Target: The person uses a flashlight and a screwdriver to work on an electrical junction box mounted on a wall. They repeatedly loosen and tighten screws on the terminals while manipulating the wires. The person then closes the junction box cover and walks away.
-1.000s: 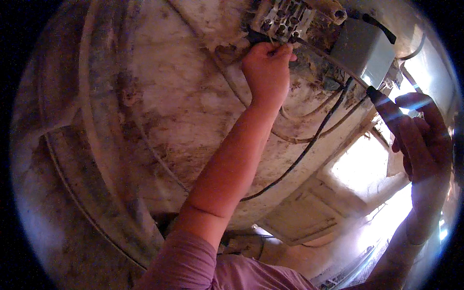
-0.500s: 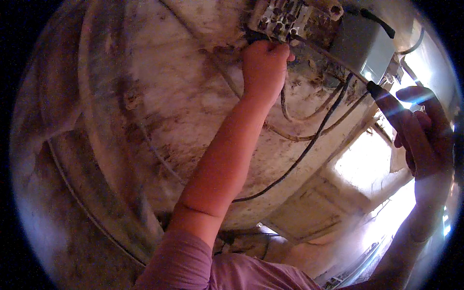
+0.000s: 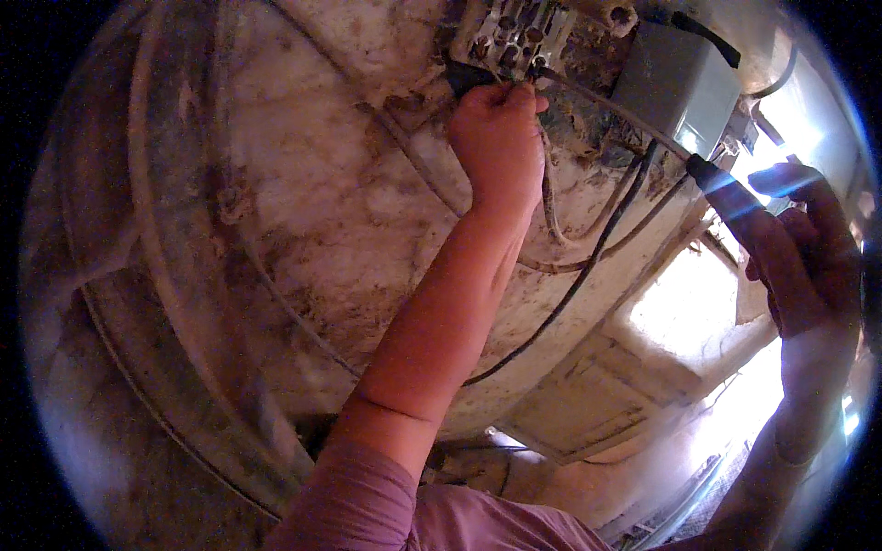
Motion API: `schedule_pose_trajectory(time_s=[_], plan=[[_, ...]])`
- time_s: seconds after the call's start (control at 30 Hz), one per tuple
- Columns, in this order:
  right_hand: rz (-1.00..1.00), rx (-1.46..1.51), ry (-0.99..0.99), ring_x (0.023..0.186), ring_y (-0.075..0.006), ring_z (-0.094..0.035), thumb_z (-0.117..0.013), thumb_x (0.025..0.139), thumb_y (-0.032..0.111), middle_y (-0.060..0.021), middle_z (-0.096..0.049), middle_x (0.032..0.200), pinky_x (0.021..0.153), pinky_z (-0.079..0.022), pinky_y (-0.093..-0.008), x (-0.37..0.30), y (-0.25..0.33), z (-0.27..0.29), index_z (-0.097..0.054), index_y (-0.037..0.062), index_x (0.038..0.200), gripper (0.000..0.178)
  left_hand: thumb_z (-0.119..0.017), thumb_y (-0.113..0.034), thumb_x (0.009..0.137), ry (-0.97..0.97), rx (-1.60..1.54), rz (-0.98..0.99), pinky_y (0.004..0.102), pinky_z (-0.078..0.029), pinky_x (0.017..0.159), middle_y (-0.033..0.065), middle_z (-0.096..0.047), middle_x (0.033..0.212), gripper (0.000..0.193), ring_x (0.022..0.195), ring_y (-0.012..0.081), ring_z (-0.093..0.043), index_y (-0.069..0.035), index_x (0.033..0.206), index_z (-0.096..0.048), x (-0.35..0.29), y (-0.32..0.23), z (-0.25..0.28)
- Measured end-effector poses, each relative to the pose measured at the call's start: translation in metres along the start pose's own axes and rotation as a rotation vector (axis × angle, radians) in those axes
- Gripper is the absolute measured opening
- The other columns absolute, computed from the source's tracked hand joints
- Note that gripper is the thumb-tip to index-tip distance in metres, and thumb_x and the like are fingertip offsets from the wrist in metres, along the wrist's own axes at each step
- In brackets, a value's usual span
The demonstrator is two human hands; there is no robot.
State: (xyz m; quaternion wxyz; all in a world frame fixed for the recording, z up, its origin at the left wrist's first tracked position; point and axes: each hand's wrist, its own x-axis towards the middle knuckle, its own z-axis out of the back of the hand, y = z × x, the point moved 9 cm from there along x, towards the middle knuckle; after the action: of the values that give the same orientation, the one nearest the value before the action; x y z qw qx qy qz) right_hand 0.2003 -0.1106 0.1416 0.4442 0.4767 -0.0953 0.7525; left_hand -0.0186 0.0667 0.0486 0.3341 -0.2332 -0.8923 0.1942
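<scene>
A terminal block with metal contacts is fixed on the grimy wall at the top. Just below it, my left hand is closed, fingertips pinched at the end of a brown wire that hangs out under the hand. The pinched end itself is hidden by my fingers. From the right, my right hand grips a screwdriver with a long thin shaft; most of its handle is covered by my palm, only the black collar showing. The shaft's tip meets the block's lower right edge, close to my left fingertips.
Right of the block is a grey box with a black strip on top. A black cable loops down the wall behind my left arm. A curved ridge runs along the left, and bright light comes through an opening at right.
The whole view has shifted slightly, the block and box now sitting a little further left and higher. My left wrist has bent slightly; both hands keep their hold.
</scene>
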Motion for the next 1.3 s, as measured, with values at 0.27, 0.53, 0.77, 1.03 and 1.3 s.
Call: schedule_pose_trajectory(time_s=[0.27, 0.53, 0.77, 1.03, 1.3], plan=[[0.062, -0.111, -0.014, 0.066, -0.0047, -0.046, -0.064, 0.083, 0.018, 0.0031, -0.054, 0.072, 0.060, -0.034, -0.0204, 0.003, 0.003, 0.000, -0.057, 0.0082, 0.102, 0.022, -0.060, -0.010, 0.077, 0.000, 0.248, -0.268, 0.0325, -0.045, 0.056, 0.0112, -0.063, 0.062, 0.013, 0.056, 0.0203, -0.058, 0.001, 0.069, -0.058, -0.003, -0.023, 0.000], [0.135, -0.170, -0.117, 0.075, -0.0077, -0.051, -0.063, 0.083, 0.014, 0.0006, -0.057, 0.081, 0.068, -0.039, -0.0223, -0.011, 0.005, 0.016, -0.057, 0.0060, 0.103, 0.022, -0.060, -0.008, 0.077, 0.027, 0.294, -0.203, 0.0327, -0.046, 0.059, 0.0113, -0.063, 0.065, 0.011, 0.058, 0.0218, -0.061, 0.002, 0.077, -0.056, 0.000, -0.017, 0.000], [0.186, -0.180, -0.164, 0.083, -0.0104, -0.055, -0.062, 0.084, 0.011, -0.0016, -0.061, 0.089, 0.076, -0.043, -0.0238, -0.018, 0.007, 0.015, -0.058, 0.0040, 0.104, 0.022, -0.061, -0.009, 0.079, 0.033, 0.280, -0.179, 0.0321, -0.047, 0.057, 0.0111, -0.064, 0.065, 0.012, 0.059, 0.0208, -0.061, 0.002, 0.076, -0.056, 0.001, -0.013, 0.000], [0.224, -0.060, 0.015, 0.094, -0.0133, -0.056, -0.057, 0.085, 0.002, -0.0049, -0.061, 0.101, 0.084, -0.044, -0.0263, -0.017, 0.025, 0.003, -0.057, 0.0010, 0.108, 0.023, -0.060, -0.008, 0.079, 0.050, 0.270, -0.166, 0.0318, -0.047, 0.056, 0.0118, -0.064, 0.065, 0.012, 0.058, 0.0200, -0.061, 0.003, 0.076, -0.057, 0.000, -0.014, -0.003], [0.178, -0.106, -0.001, 0.092, -0.0121, -0.056, -0.053, 0.086, -0.003, -0.0057, -0.061, 0.099, 0.085, -0.044, -0.0247, -0.016, 0.023, 0.000, -0.054, -0.0010, 0.112, 0.027, -0.061, -0.008, 0.078, 0.057, 0.275, -0.160, 0.0322, -0.047, 0.056, 0.0114, -0.064, 0.064, 0.011, 0.057, 0.0201, -0.061, 0.003, 0.075, -0.057, 0.000, -0.016, -0.004]])
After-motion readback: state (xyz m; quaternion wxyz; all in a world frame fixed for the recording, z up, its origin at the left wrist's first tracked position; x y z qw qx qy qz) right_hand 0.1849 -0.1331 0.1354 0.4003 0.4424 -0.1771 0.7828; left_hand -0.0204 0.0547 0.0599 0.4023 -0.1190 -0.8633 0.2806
